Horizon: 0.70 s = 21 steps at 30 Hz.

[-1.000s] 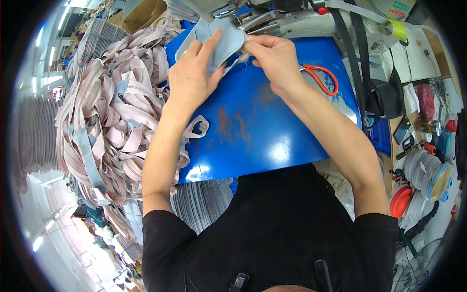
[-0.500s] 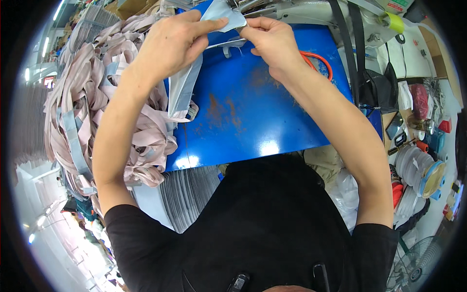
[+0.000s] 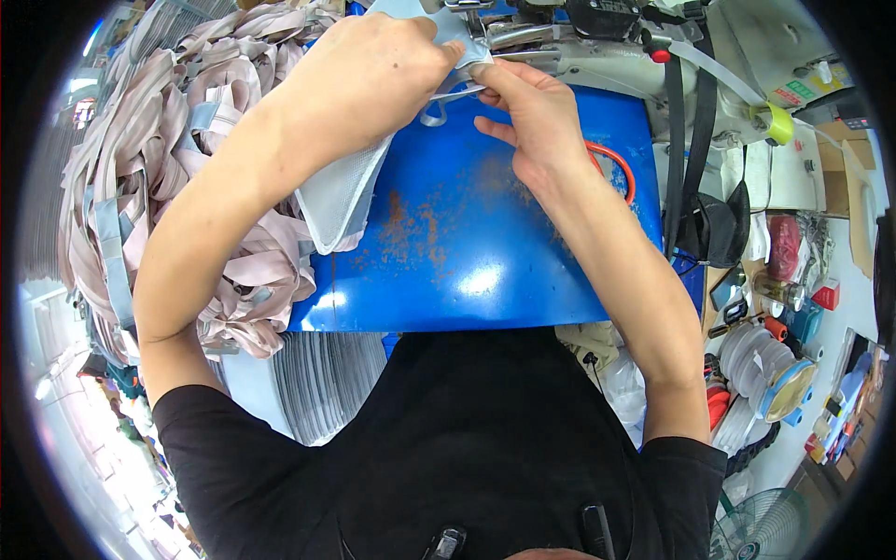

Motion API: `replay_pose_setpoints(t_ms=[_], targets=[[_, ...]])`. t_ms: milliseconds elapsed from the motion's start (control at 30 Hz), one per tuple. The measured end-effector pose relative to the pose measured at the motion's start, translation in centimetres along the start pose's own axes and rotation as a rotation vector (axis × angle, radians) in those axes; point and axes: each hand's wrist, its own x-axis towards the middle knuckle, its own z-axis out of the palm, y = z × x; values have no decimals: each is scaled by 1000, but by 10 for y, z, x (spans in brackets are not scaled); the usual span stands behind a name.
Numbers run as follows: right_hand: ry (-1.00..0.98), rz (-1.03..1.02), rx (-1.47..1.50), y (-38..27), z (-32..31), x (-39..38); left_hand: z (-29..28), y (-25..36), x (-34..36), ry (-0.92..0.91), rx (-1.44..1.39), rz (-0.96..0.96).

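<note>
A pale blue-grey fabric piece [image 3: 341,201] runs under my left forearm and up to the metal parts of what looks like a sewing machine [image 3: 611,75]. My left hand [image 3: 397,79] lies over the upper part of the cloth, fingers bent and closed on it near the machine. Across from it, my right hand [image 3: 539,112] pinches the cloth's edge between thumb and forefinger, its other fingers loose. A small pale loop [image 3: 434,116] hangs below the edge between the hands. The fabric's lower corner rests on the blue tabletop [image 3: 467,233].
Pink and grey fabric strips [image 3: 252,252] are heaped left of the tabletop. Stacked grey sheets [image 3: 327,383] lie below its front edge. An orange-red cable [image 3: 627,173] curves beside my right wrist. Black straps [image 3: 674,159] hang at the right, near white spools [image 3: 747,359].
My view has shifted slightly. The left hand has turned and moved right, closer to the right hand. More of the fabric's broad lower end now shows under my left forearm.
</note>
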Motion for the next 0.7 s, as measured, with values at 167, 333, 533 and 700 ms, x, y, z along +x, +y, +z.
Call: replay_pose_setpoints(t_ms=[167, 333, 533, 700], targets=[[7, 17, 54, 1, 1, 1, 3, 16, 3, 15, -18, -69], [7, 12, 87, -1, 1, -1, 12, 33, 9, 77, -35, -158], [2, 15, 97, 2, -4, 2, 13, 51, 18, 48, -106, -269], [-37, -1, 140, 2, -7, -6, 27, 64, 28, 133, -202, -402]])
